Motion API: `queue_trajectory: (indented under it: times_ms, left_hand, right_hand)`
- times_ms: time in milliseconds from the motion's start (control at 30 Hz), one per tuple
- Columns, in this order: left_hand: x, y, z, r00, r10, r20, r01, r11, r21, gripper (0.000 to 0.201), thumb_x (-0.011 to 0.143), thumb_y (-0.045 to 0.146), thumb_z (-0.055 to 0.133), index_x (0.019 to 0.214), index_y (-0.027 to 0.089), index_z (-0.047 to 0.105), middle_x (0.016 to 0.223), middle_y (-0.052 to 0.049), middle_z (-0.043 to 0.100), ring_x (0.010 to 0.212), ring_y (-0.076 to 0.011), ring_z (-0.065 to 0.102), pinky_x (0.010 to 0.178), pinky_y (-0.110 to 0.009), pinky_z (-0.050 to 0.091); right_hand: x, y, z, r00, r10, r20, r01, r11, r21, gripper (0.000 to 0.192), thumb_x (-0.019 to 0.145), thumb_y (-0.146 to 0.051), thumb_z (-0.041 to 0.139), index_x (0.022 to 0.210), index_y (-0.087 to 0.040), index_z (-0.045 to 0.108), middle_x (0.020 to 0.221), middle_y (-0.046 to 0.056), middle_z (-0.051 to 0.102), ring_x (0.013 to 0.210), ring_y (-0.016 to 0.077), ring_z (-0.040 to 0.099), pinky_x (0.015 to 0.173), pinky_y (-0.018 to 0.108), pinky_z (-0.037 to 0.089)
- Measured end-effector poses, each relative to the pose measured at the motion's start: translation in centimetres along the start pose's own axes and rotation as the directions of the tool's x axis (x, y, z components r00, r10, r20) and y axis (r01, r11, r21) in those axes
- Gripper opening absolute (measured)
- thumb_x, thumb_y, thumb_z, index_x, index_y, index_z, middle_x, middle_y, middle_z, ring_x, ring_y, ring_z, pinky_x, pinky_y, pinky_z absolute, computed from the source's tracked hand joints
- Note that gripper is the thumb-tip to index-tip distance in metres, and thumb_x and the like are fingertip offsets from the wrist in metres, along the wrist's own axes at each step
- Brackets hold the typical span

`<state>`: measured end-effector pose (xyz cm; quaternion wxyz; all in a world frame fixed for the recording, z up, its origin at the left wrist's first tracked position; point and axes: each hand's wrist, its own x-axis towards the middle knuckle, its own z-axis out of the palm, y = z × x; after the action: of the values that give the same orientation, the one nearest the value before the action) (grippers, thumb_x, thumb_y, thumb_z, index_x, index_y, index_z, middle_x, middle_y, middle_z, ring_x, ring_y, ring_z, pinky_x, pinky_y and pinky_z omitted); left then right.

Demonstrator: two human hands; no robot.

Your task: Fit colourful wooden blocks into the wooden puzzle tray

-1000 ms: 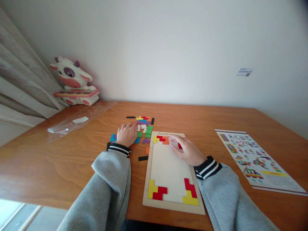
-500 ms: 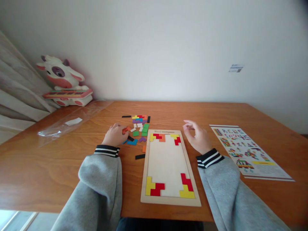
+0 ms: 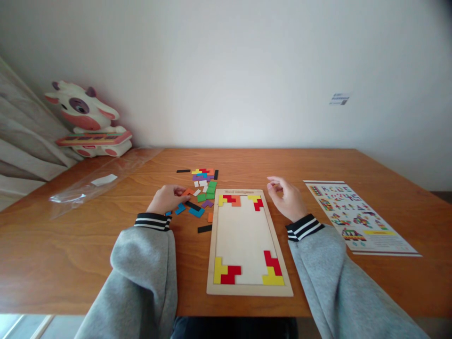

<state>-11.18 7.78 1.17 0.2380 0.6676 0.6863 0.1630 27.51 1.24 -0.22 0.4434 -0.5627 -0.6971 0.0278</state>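
Head view: left hand pinches an orange piece from the pile; right hand hovers loose and empty beside the puzzle tray.

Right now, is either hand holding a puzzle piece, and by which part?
The left hand has its fingertips on an orange piece, at its near end. The right hand holds nothing.

Bare wood is left between the loose coloured wooden puzzle pieces and the clear plastic bag. The gap between the shallow wooden puzzle tray and the printed pattern sheet is occupied by the right hand.
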Motion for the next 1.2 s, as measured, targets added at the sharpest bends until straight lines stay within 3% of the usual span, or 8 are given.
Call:
queue_trajectory:
  times_ms: [200, 367, 467, 633, 867, 933, 1067, 1200]
  left_hand:
    - [-0.8, 1.0, -0.3, 1.000, -0.002, -0.031, 0.003, 0.998, 0.056, 0.031, 0.071, 0.043, 0.072, 0.092, 0.022, 0.076, 0.085, -0.003, 0.076, 0.085, -0.0234, 0.072, 0.069, -0.027, 0.051]
    - [-1.7, 2.7, 0.8, 0.964, 0.111, -0.242, -0.076, 0.986, 0.151, 0.030, 0.080, 0.049, 0.067, 0.091, 0.021, 0.076, 0.081, -0.005, 0.074, 0.079, -0.0245, 0.070, 0.067, -0.030, 0.050]
    - [-2.4, 4.1, 2.4, 0.870, 0.361, -0.336, -0.336, 0.933, 0.133, 0.026, 0.085, 0.042, 0.066, 0.094, 0.019, 0.074, 0.084, -0.005, 0.073, 0.074, -0.0195, 0.068, 0.068, -0.028, 0.051]
    - [-4.9, 6.8, 5.4, 0.603, 0.745, -0.286, -0.755, 0.649, 0.100, 0.016, 0.092, 0.032, 0.062, 0.089, 0.018, 0.070, 0.084, -0.004, 0.070, 0.074, -0.0151, 0.066, 0.071, -0.025, 0.052]
    - [-7.6, 9.0, 7.1, 0.427, 0.881, -0.204, -0.903, 0.427, -0.043, 0.009, 0.093, 0.025, 0.063, 0.093, 0.018, 0.067, 0.079, -0.002, 0.069, 0.069, -0.0118, 0.063, 0.068, -0.023, 0.053]
    - [-7.6, 8.9, 7.2, 0.430, 0.876, -0.218, -0.901, 0.431, -0.047, 0.010, 0.093, 0.026, 0.064, 0.098, 0.018, 0.067, 0.080, -0.002, 0.069, 0.070, -0.0118, 0.064, 0.069, -0.023, 0.053]
    - [-7.5, 8.7, 7.1, 0.513, 0.824, -0.240, -0.856, 0.514, -0.065, 0.023, 0.092, 0.031, 0.066, 0.112, 0.019, 0.064, 0.081, 0.000, 0.069, 0.068, -0.0106, 0.064, 0.068, -0.023, 0.054]
    - [-7.6, 8.8, 7.1, 0.501, 0.833, -0.235, -0.863, 0.503, -0.057, 0.024, 0.092, 0.033, 0.067, 0.112, 0.020, 0.063, 0.082, 0.000, 0.069, 0.068, -0.0106, 0.063, 0.069, -0.023, 0.054]
  right_hand:
    - [0.0, 0.2, 0.1, 0.999, 0.004, 0.033, -0.004, 1.000, -0.005, 0.028, 0.094, -0.036, 0.052, 0.112, -0.018, 0.063, 0.100, 0.012, 0.074, 0.076, 0.0210, 0.069, 0.076, 0.039, 0.055]
    - [-0.1, 0.1, 0.3, 0.998, -0.017, 0.053, 0.016, 1.000, 0.018, 0.026, 0.094, -0.036, 0.053, 0.109, -0.019, 0.064, 0.097, 0.010, 0.073, 0.077, 0.0211, 0.069, 0.077, 0.039, 0.055]
    - [-0.4, -0.6, 0.5, 0.996, -0.042, 0.080, 0.037, 0.998, 0.059, 0.023, 0.094, -0.034, 0.053, 0.107, -0.019, 0.065, 0.097, 0.010, 0.073, 0.077, 0.0205, 0.068, 0.077, 0.039, 0.055]
    - [-1.1, -3.5, 0.8, 0.967, -0.066, 0.245, -0.004, 0.962, 0.274, 0.021, 0.092, -0.038, 0.059, 0.099, -0.021, 0.068, 0.090, 0.006, 0.072, 0.073, 0.0172, 0.066, 0.069, 0.032, 0.054]
    - [-1.6, -5.9, 1.0, 0.869, -0.163, 0.467, -0.060, 0.903, 0.426, 0.033, 0.087, -0.051, 0.067, 0.095, -0.019, 0.073, 0.089, 0.006, 0.072, 0.071, 0.0155, 0.063, 0.065, 0.029, 0.051]
    - [-1.5, -6.1, 0.8, 0.869, -0.147, 0.473, -0.068, 0.911, 0.408, 0.035, 0.088, -0.052, 0.066, 0.092, -0.019, 0.073, 0.087, 0.006, 0.072, 0.071, 0.0158, 0.062, 0.065, 0.029, 0.050]
    - [-1.4, -6.4, 0.4, 0.874, -0.098, 0.475, -0.098, 0.923, 0.371, 0.036, 0.088, -0.054, 0.065, 0.087, -0.019, 0.073, 0.080, 0.004, 0.070, 0.068, 0.0150, 0.059, 0.063, 0.029, 0.047]
    - [-1.5, -6.3, 0.3, 0.865, -0.052, 0.499, -0.173, 0.902, 0.395, 0.035, 0.087, -0.052, 0.065, 0.097, -0.020, 0.072, 0.082, 0.003, 0.070, 0.068, 0.0146, 0.059, 0.063, 0.028, 0.047]
